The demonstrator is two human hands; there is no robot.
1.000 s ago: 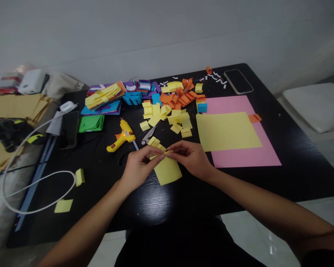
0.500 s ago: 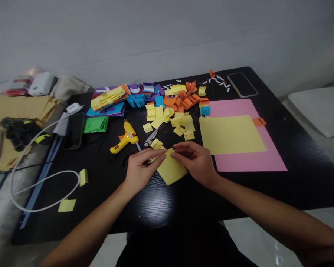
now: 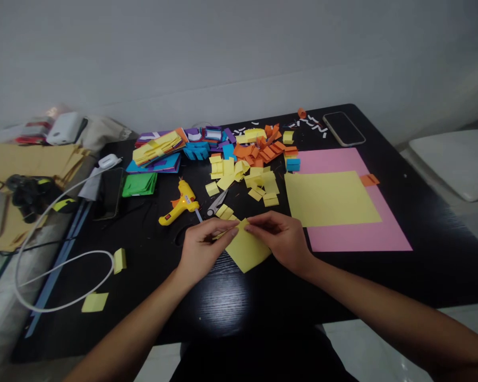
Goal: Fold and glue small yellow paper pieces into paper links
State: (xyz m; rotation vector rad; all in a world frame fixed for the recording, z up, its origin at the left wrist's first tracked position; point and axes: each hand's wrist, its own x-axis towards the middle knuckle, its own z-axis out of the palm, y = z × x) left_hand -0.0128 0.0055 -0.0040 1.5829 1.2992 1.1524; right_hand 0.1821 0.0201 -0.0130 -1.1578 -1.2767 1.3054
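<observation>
Black surface strewn with cut paper: left hand and right hand each pinch the yellow paper square's top edge, mid-fold; next, the crease likely needs pressing flat.

Left hand: my bare forearm reaches in from lower left, fingers curled, thumb and forefinger tips pinched together.
Right hand: forearm enters from lower right, palm down, fingertips pinched, meeting the left fingertips at centre.

Black table: pink sheet, glue gun, scissors, phone, paper scraps.
</observation>
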